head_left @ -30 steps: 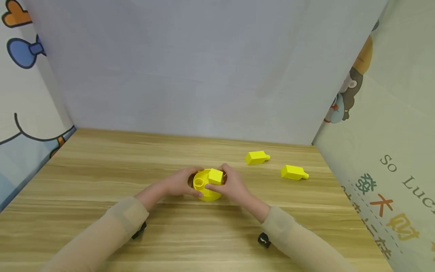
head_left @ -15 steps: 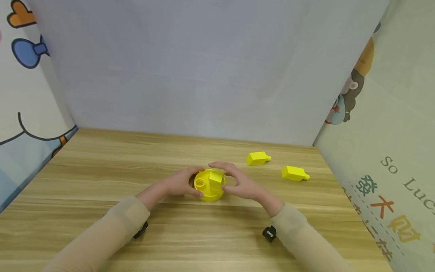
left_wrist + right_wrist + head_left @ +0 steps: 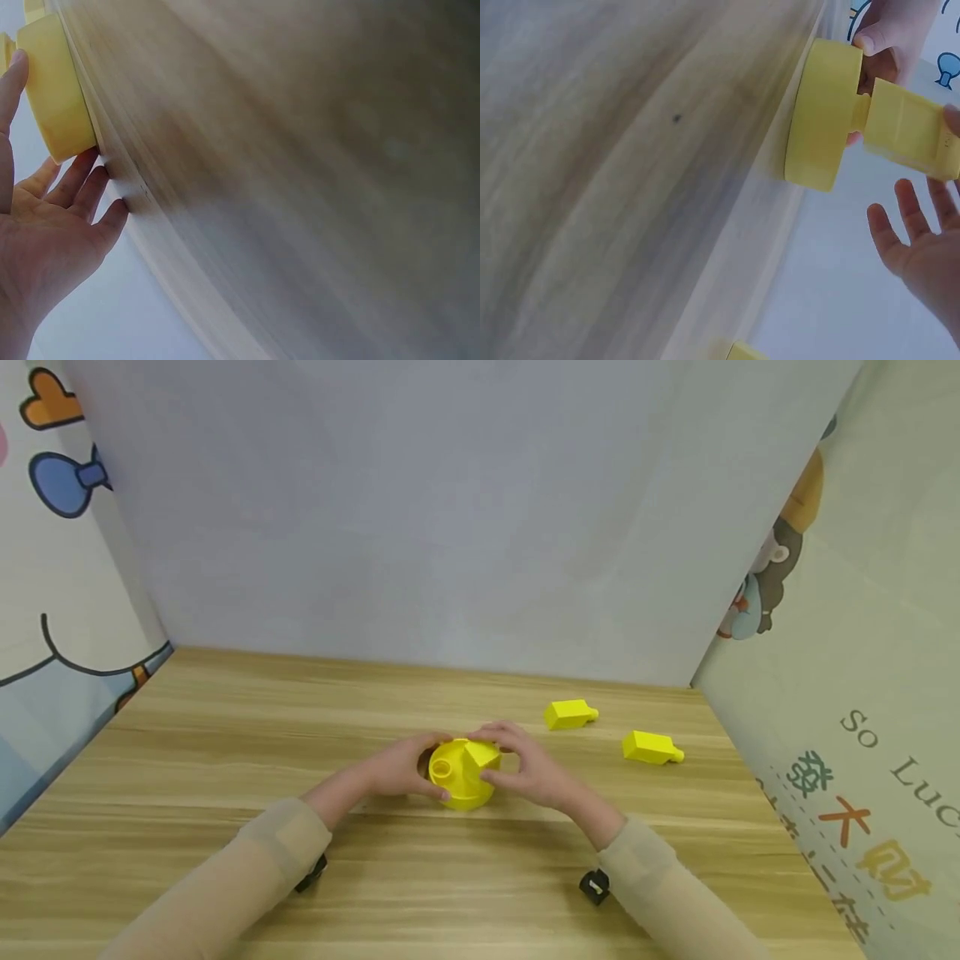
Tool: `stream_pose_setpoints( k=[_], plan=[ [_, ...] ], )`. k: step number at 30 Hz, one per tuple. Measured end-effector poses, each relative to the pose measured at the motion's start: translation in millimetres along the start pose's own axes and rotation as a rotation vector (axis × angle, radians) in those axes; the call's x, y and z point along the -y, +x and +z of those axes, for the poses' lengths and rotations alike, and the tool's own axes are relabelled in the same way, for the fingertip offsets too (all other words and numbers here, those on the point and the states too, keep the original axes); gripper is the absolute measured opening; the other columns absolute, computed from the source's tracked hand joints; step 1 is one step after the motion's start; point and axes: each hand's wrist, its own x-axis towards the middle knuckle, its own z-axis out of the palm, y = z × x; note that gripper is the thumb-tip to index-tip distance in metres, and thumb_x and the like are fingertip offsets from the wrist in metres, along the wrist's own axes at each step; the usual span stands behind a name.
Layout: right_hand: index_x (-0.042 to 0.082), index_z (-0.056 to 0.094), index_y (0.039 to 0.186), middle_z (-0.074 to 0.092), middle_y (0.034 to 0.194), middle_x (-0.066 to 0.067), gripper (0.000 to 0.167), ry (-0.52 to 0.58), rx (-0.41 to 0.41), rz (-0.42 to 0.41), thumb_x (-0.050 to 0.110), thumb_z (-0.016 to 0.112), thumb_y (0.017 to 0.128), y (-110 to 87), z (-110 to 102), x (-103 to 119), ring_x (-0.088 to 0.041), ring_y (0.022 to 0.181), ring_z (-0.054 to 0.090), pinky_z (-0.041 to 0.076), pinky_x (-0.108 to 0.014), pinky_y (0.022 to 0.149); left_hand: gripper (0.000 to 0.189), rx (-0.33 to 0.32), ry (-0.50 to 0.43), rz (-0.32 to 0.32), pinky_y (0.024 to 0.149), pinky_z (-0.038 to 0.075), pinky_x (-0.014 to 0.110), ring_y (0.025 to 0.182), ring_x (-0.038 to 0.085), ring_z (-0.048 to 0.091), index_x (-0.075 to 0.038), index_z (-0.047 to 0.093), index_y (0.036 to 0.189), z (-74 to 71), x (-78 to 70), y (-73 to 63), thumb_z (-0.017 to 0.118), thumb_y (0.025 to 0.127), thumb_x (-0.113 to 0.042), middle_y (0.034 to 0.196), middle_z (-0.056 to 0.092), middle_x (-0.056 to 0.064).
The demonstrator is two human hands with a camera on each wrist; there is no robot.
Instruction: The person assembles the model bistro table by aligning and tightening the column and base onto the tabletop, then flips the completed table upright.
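A round yellow base (image 3: 467,798) with a raised ring socket stands on the wooden table. My left hand (image 3: 397,767) grips its left side, thumb in front and fingers behind. On the base's right part stands a yellow rectangular block (image 3: 482,754). The right wrist view shows that block (image 3: 902,124) upright, its narrow neck meeting the top of the base (image 3: 821,116). My right hand (image 3: 528,770) pinches the block near its top between thumb and fingers. Some fingertips of both hands are hidden behind the pieces.
Two more yellow blocks with knobbed ends, one farther back (image 3: 567,714) and one farther right (image 3: 651,747), lie on the table (image 3: 360,885). A pale cloth wall (image 3: 420,527) rises behind the table, with printed cloth (image 3: 885,610) at the right.
My right hand loosened and drew right off the block, then came back round it. The block looks turned on the base. My left hand has kept its hold.
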Motion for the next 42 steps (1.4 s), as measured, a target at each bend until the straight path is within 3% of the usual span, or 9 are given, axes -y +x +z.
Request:
stream_pose_setpoints(
  k=[6, 12, 15, 19, 23, 26, 30, 34, 42],
  plan=[
    [0.006, 0.058, 0.117, 0.059, 0.108, -0.006, 0.042, 0.011, -0.190, 0.175, 0.019, 0.075, 0.081, 4.1, 8.7, 0.9, -0.023, 0.090, 0.055, 0.051, -0.038, 0.078, 0.092, 0.000, -0.023, 0.003, 0.107, 0.033, 0.046, 0.127, 0.027, 0.045, -0.003, 0.036, 0.142, 0.4, -1.4, -1.8, 0.081, 0.071, -0.040, 0.141, 0.045, 0.013],
    [0.006, 0.053, 0.112, 0.058, 0.094, -0.006, 0.043, 0.021, -0.246, 0.264, 0.019, 0.077, 0.079, 6.2, 14.5, 4.0, -0.025, 0.077, 0.053, 0.047, -0.024, 0.062, 0.092, -0.001, -0.013, 0.006, 0.108, 0.032, 0.046, 0.129, 0.028, 0.043, -0.003, 0.036, 0.142, 0.4, 0.4, -1.4, 0.081, 0.072, -0.042, 0.142, 0.044, 0.014],
    [0.007, 0.051, 0.115, 0.056, 0.095, -0.007, 0.049, 0.005, -0.244, 0.254, 0.022, 0.078, 0.078, 5.6, 13.8, 5.4, -0.025, 0.081, 0.053, 0.049, -0.031, 0.068, 0.093, 0.006, -0.012, 0.003, 0.108, 0.032, 0.045, 0.129, 0.028, 0.043, -0.004, 0.036, 0.143, -0.4, 0.1, -1.8, 0.081, 0.071, -0.043, 0.143, 0.043, 0.014],
    [0.016, 0.045, 0.134, 0.053, 0.118, -0.007, 0.063, -0.020, -0.173, 0.187, 0.026, 0.076, 0.080, 2.1, 6.4, 4.6, -0.023, 0.103, 0.050, 0.047, -0.045, 0.083, 0.094, 0.008, -0.004, 0.006, 0.109, 0.031, 0.046, 0.130, 0.029, 0.042, -0.005, 0.036, 0.143, -1.1, -0.1, -2.1, 0.080, 0.071, -0.044, 0.144, 0.042, 0.013],
    [0.020, 0.037, 0.143, 0.040, 0.143, -0.005, 0.065, -0.018, -0.045, 0.066, 0.014, 0.066, 0.086, -2.2, -4.2, 2.0, -0.025, 0.127, 0.040, 0.040, -0.053, 0.097, 0.094, 0.008, 0.006, -0.003, 0.109, 0.030, 0.045, 0.130, 0.027, 0.042, -0.005, 0.036, 0.143, -1.4, 0.5, -1.9, 0.081, 0.070, -0.044, 0.144, 0.042, 0.012],
    [0.016, 0.039, 0.143, 0.038, 0.147, -0.003, 0.062, -0.050, 0.014, 0.006, 0.005, 0.059, 0.085, -3.6, -9.6, 0.3, -0.024, 0.134, 0.034, 0.034, -0.053, 0.103, 0.094, 0.012, 0.002, -0.012, 0.109, 0.030, 0.044, 0.130, 0.026, 0.042, -0.006, 0.035, 0.144, -1.8, 0.1, -1.9, 0.081, 0.070, -0.043, 0.144, 0.042, 0.011],
    [0.012, 0.044, 0.139, 0.044, 0.143, -0.004, 0.055, -0.109, 0.030, -0.023, 0.005, 0.057, 0.086, -4.1, -12.3, -1.9, -0.024, 0.133, 0.037, 0.032, -0.050, 0.107, 0.093, 0.020, -0.017, -0.008, 0.109, 0.031, 0.044, 0.129, 0.026, 0.043, -0.005, 0.035, 0.144, -2.3, -0.7, -2.2, 0.081, 0.071, -0.042, 0.143, 0.043, 0.012],
    [0.008, 0.049, 0.134, 0.051, 0.135, -0.008, 0.048, -0.098, 0.015, -0.027, 0.010, 0.061, 0.088, -4.6, -11.9, -3.4, -0.026, 0.126, 0.045, 0.036, -0.049, 0.104, 0.093, 0.022, -0.026, 0.000, 0.108, 0.032, 0.045, 0.128, 0.027, 0.043, -0.004, 0.035, 0.143, -2.7, -1.1, -2.4, 0.081, 0.072, -0.041, 0.142, 0.044, 0.012],
    [0.006, 0.059, 0.115, 0.060, 0.110, -0.005, 0.040, -0.094, -0.108, 0.097, 0.018, 0.075, 0.081, -7.8, -6.4, -1.4, -0.020, 0.096, 0.057, 0.049, -0.048, 0.086, 0.094, 0.020, -0.012, 0.003, 0.109, 0.030, 0.046, 0.130, 0.028, 0.042, -0.004, 0.035, 0.143, -2.7, -1.3, -2.8, 0.081, 0.071, -0.042, 0.142, 0.044, 0.013]
  ],
)
